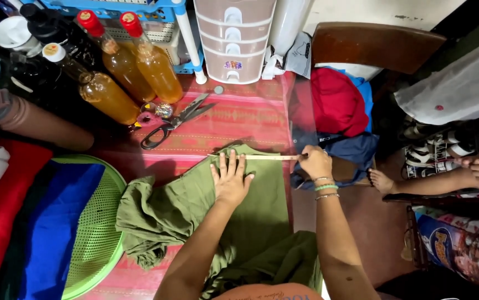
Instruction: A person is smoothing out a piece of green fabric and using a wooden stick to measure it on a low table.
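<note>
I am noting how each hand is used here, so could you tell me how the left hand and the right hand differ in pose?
The left hand lies flat, fingers spread, pressing the green cloth; the right hand is closed, pinching the end of the measuring tape. The left hand sits mid-cloth, the right hand at the cloth's edge. The right wrist wears bracelets; the left does not. Both rest on the table.

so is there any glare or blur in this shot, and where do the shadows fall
Head view: glare streaks the glass table edge and glints on the amber bottles. The left hand and right hand on the green cloth look sharp. Dark shadow covers the upper left corner and the floor at right; the frame edges bend like a wide lens.
</note>
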